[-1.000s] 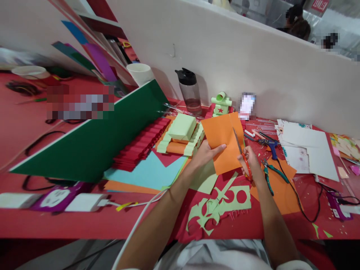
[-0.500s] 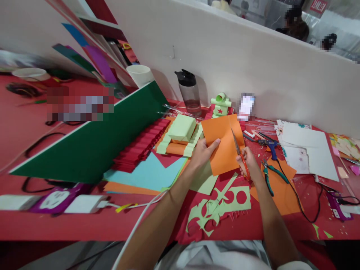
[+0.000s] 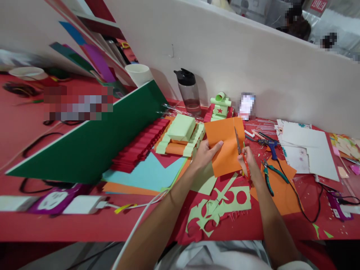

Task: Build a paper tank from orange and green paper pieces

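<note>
My left hand (image 3: pixel 207 153) grips an orange sheet of paper (image 3: pixel 225 144) by its left side, thumb on top. The sheet is held up above the table. My right hand (image 3: pixel 247 162) is closed round the handles of orange-handled scissors (image 3: pixel 239 147), whose blades point up and away over the sheet near its right edge. Left of the sheet lies a paper model with a light green block (image 3: pixel 181 127) on orange rolls and green strips. Below the hands are light green paper scraps (image 3: pixel 222 204) with round cutouts.
A green board (image 3: pixel 92 138) leans at the left beside folded red paper (image 3: pixel 140 144). A water bottle (image 3: pixel 188 92), a small green paper model (image 3: pixel 221 107) and a phone (image 3: pixel 246 106) stand along the partition. Right are a glue gun (image 3: pixel 271 146), pliers (image 3: pixel 268 178) and a cord.
The orange sheet and both hands have shifted slightly to the right. The scissors' blades still lie over the sheet's right part, and both hands keep their hold.
</note>
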